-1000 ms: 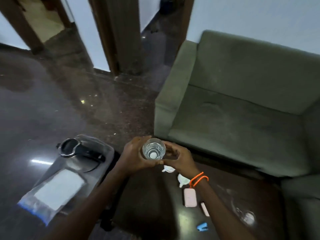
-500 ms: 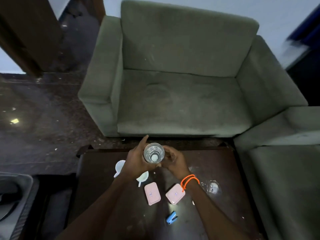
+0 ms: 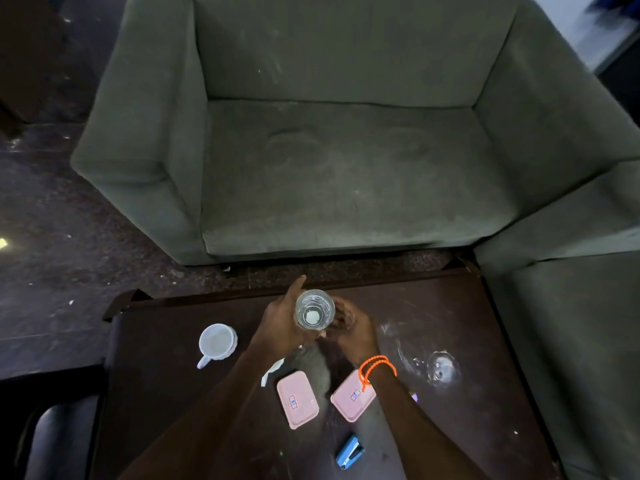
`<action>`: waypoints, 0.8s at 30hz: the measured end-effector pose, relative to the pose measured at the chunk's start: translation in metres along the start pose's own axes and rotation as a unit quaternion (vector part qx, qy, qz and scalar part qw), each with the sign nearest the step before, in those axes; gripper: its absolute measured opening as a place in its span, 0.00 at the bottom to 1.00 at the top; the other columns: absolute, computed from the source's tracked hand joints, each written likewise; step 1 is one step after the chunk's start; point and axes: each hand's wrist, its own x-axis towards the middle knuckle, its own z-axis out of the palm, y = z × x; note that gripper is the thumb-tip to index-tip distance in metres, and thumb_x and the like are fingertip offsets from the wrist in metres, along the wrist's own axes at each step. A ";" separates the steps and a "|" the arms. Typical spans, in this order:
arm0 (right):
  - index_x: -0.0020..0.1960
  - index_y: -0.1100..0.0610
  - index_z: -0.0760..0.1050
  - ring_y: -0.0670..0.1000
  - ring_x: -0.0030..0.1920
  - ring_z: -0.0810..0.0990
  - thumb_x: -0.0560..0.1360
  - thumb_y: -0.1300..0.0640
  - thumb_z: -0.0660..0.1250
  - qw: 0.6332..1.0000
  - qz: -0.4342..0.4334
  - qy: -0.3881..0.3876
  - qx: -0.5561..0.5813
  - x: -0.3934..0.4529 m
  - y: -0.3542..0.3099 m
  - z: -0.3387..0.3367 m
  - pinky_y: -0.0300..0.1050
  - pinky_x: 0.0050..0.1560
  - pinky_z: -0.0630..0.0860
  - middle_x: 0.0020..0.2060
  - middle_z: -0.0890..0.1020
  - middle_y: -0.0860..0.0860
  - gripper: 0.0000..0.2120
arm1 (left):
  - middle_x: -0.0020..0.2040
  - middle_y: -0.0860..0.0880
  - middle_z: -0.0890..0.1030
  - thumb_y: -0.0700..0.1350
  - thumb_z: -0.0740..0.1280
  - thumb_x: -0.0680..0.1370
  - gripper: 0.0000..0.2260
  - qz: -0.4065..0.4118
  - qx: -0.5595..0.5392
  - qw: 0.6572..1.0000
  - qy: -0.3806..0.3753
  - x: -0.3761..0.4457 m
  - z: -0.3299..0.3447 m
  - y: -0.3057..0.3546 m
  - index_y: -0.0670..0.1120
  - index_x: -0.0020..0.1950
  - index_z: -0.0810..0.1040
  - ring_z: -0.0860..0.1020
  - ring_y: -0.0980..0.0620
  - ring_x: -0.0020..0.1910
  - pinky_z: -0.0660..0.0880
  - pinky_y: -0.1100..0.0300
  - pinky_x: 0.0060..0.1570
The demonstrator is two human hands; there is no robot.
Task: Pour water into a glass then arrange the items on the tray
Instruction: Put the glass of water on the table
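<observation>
A clear glass (image 3: 314, 309) with water in it is held upright above the dark wooden table (image 3: 166, 382). My left hand (image 3: 282, 322) wraps its left side, with the forefinger sticking out straight. My right hand (image 3: 353, 327), an orange band on its wrist, cups the glass from the right. On the table lie a white cup (image 3: 217, 342), two pink lidded boxes (image 3: 297, 399) (image 3: 353, 396), a second clear glass (image 3: 441, 369) and a white item (image 3: 272, 372) partly hidden under my left forearm. The tray is out of view.
A grey-green sofa (image 3: 332, 168) stands behind the table, and another sofa section (image 3: 575, 341) flanks it on the right. A blue stapler (image 3: 349, 452) lies near the table's front. A dark object (image 3: 52, 438) sits at the lower left, beside the table.
The view swung right, from the tray and jug on the left to the table and sofa. Both hands kept hold of the glass and carried it over the table.
</observation>
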 end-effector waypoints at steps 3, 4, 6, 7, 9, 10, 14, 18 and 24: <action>0.57 0.56 0.77 0.43 0.51 0.85 0.60 0.84 0.73 1.000 0.008 0.007 -0.010 0.001 0.008 0.001 0.39 0.50 0.81 0.53 0.85 0.53 0.34 | 0.62 0.48 0.85 0.50 0.86 0.60 0.55 -0.002 0.002 1.000 -0.009 0.002 0.004 -0.005 0.50 0.81 0.62 0.83 0.49 0.61 0.77 0.53 0.65; 0.57 0.55 0.77 0.43 0.51 0.85 0.60 0.84 0.73 1.000 0.011 0.013 -0.010 0.002 0.011 0.001 0.38 0.51 0.81 0.52 0.85 0.51 0.34 | 0.62 0.48 0.85 0.49 0.86 0.60 0.54 -0.001 0.002 1.000 -0.009 0.002 0.005 -0.006 0.49 0.81 0.62 0.83 0.49 0.61 0.77 0.54 0.65; 0.57 0.55 0.77 0.42 0.50 0.85 0.61 0.84 0.73 0.999 0.019 0.023 -0.012 0.004 0.014 0.001 0.39 0.52 0.82 0.51 0.86 0.48 0.33 | 0.62 0.48 0.85 0.49 0.86 0.60 0.54 -0.001 0.001 1.000 -0.006 0.004 0.006 -0.008 0.49 0.81 0.63 0.83 0.49 0.61 0.77 0.54 0.65; 0.57 0.55 0.77 0.42 0.50 0.85 0.61 0.84 0.73 0.999 0.022 0.024 -0.015 0.005 0.013 0.002 0.39 0.52 0.81 0.51 0.86 0.49 0.33 | 0.62 0.48 0.85 0.49 0.86 0.60 0.54 -0.002 0.000 1.000 -0.006 0.005 0.006 -0.008 0.48 0.81 0.64 0.83 0.48 0.62 0.77 0.53 0.65; 0.57 0.55 0.76 0.41 0.50 0.84 0.61 0.85 0.72 0.999 0.026 0.018 -0.022 0.006 0.010 0.002 0.38 0.52 0.81 0.52 0.84 0.51 0.34 | 0.65 0.46 0.83 0.49 0.86 0.59 0.53 -0.005 0.002 1.000 -0.006 0.006 0.007 -0.008 0.47 0.80 0.65 0.81 0.48 0.64 0.75 0.55 0.67; 0.58 0.56 0.76 0.41 0.50 0.84 0.60 0.86 0.71 0.999 0.025 0.015 -0.028 0.006 0.007 0.002 0.39 0.53 0.81 0.53 0.84 0.53 0.35 | 0.67 0.46 0.81 0.49 0.86 0.59 0.53 -0.004 0.006 1.000 -0.005 0.006 0.007 -0.008 0.46 0.80 0.65 0.80 0.48 0.66 0.73 0.58 0.69; 0.63 0.58 0.74 0.39 0.53 0.83 0.64 0.83 0.71 0.996 0.004 0.029 -0.078 -0.002 -0.013 0.005 0.38 0.58 0.78 0.55 0.83 0.53 0.33 | 0.72 0.47 0.76 0.48 0.87 0.58 0.54 0.001 0.020 1.000 -0.007 0.003 0.002 0.002 0.44 0.79 0.66 0.75 0.50 0.70 0.66 0.68 0.68; 0.68 0.58 0.75 0.46 0.60 0.81 0.67 0.77 0.73 0.989 -0.004 0.058 -0.136 -0.016 -0.047 0.005 0.41 0.64 0.76 0.61 0.82 0.52 0.33 | 0.72 0.47 0.75 0.48 0.86 0.59 0.52 0.002 0.025 1.000 0.011 -0.007 -0.016 0.023 0.45 0.79 0.67 0.74 0.50 0.71 0.69 0.62 0.70; 0.70 0.55 0.76 0.54 0.62 0.81 0.66 0.74 0.68 0.963 -0.039 0.075 -0.257 -0.047 -0.105 0.029 0.43 0.65 0.75 0.64 0.82 0.53 0.34 | 0.70 0.43 0.77 0.43 0.82 0.64 0.40 -0.015 0.026 0.997 0.071 -0.050 -0.056 0.053 0.42 0.75 0.72 0.76 0.46 0.69 0.70 0.59 0.69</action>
